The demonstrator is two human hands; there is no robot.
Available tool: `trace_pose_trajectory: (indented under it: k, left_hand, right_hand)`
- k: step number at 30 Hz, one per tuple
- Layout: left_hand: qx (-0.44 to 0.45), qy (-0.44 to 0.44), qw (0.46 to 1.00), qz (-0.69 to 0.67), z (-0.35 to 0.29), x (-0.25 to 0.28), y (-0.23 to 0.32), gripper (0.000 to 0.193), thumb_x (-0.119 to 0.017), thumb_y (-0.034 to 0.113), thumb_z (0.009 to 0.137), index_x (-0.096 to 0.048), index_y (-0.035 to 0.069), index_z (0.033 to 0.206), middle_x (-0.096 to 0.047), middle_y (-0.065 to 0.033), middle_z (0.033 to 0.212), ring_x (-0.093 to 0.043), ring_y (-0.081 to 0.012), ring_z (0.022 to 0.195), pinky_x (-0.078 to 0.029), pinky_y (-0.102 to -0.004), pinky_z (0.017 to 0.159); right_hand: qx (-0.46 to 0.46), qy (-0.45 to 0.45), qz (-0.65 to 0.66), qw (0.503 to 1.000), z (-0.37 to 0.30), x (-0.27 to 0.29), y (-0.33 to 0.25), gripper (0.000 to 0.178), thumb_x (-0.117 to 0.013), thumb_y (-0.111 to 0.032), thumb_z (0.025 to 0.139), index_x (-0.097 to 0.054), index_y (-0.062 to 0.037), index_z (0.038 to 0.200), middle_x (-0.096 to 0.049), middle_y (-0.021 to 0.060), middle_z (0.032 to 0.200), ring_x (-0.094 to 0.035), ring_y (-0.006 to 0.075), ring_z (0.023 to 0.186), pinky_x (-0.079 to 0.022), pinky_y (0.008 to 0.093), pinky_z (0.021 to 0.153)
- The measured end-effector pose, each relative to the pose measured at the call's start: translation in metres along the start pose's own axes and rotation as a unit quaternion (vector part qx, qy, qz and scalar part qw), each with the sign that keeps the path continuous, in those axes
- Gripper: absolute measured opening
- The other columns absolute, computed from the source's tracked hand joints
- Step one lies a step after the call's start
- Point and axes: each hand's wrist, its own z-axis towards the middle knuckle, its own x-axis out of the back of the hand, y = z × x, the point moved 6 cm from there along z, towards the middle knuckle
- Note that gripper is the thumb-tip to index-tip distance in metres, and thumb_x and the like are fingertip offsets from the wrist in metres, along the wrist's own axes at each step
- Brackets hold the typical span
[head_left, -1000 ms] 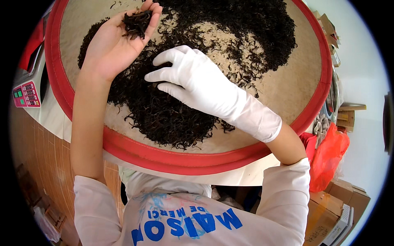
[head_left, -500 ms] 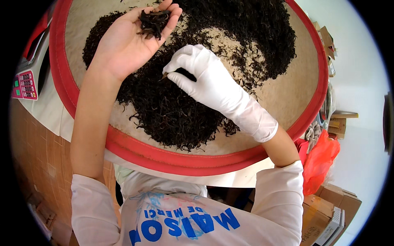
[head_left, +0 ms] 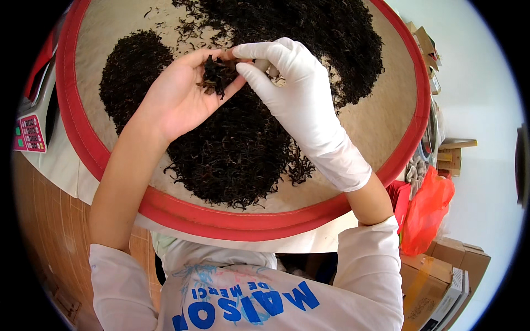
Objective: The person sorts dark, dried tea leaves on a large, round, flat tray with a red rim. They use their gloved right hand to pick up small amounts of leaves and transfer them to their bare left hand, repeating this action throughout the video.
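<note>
My bare left hand [head_left: 171, 102] is palm up over a round, red-rimmed tray [head_left: 232, 223], its fingers curled around a small clump of dark, twisted dried tea leaves [head_left: 216, 76]. My right hand [head_left: 301, 91], in a white glove, meets the left fingertips with thumb and forefinger pinched. A dark bit of leaf shows between them. Below both hands lies a heap of tea leaves [head_left: 232, 160]. A smaller heap [head_left: 130, 77] sits to the left, and a broad dark heap [head_left: 337, 38] covers the far right. Loose leaves are scattered between the heaps.
At the left edge stands a scale with a pink keypad [head_left: 33, 133]. Beyond the tray's right rim hang a red plastic bag [head_left: 425, 212] and red containers [head_left: 398, 196]. Cardboard boxes [head_left: 428, 276] are stacked below, beside a white wall [head_left: 486, 110].
My gloved right hand has risen from the middle heap to my left fingertips. My left hand has come slightly down and nearer, still holding the leaves. The whole view has shifted a little.
</note>
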Motion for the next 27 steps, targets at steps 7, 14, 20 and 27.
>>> trace_pose_trajectory:
  k: [7,14,20,27]
  left_hand:
    - [-0.033,-0.073,0.995,-0.061,0.003,0.005,0.026,0.031,-0.036,0.009,0.100,-0.048,-0.010,0.121,-0.053,-0.0183,0.118,-0.055,-0.0252,0.112,-0.049,-0.0337,0.100]
    - [-0.018,-0.100,0.988,-0.114,0.005,0.006,0.035,0.029,-0.036,0.008,0.099,-0.048,-0.011,0.118,-0.052,-0.0184,0.120,-0.053,-0.0268,0.114,-0.047,-0.0351,0.102]
    - [-0.026,-0.106,0.987,-0.122,0.006,0.008,0.039,0.033,-0.035,0.009,0.100,-0.045,-0.010,0.124,-0.051,-0.0192,0.123,-0.051,-0.0282,0.117,-0.045,-0.0364,0.103]
    - [-0.010,-0.136,0.981,-0.134,0.006,0.009,0.041,0.033,-0.035,0.009,0.100,-0.045,-0.010,0.125,-0.052,-0.0186,0.122,-0.050,-0.0290,0.118,-0.045,-0.0371,0.103]
  right_hand:
    - [-0.002,-0.182,0.088,0.979,-0.032,-0.008,0.021,0.020,-0.059,0.002,0.080,-0.068,-0.0056,0.096,-0.064,0.0107,0.087,-0.063,0.0281,0.086,-0.051,0.0344,0.079]
    - [-0.037,-0.433,0.186,0.881,-0.053,0.022,0.017,0.031,-0.051,0.016,0.074,-0.070,-0.0056,0.085,-0.066,0.0074,0.088,-0.064,0.0233,0.086,-0.052,0.0307,0.077]
    - [-0.227,-0.386,-0.015,0.894,-0.046,0.040,0.067,0.018,-0.058,0.001,0.083,-0.069,-0.0066,0.094,-0.068,0.0072,0.087,-0.065,0.0206,0.085,-0.052,0.0299,0.077]
    - [-0.055,-0.372,0.028,0.926,-0.049,0.017,0.036,0.030,-0.066,-0.013,0.084,-0.063,-0.0075,0.113,-0.062,0.0112,0.110,-0.058,0.0281,0.106,-0.046,0.0343,0.093]
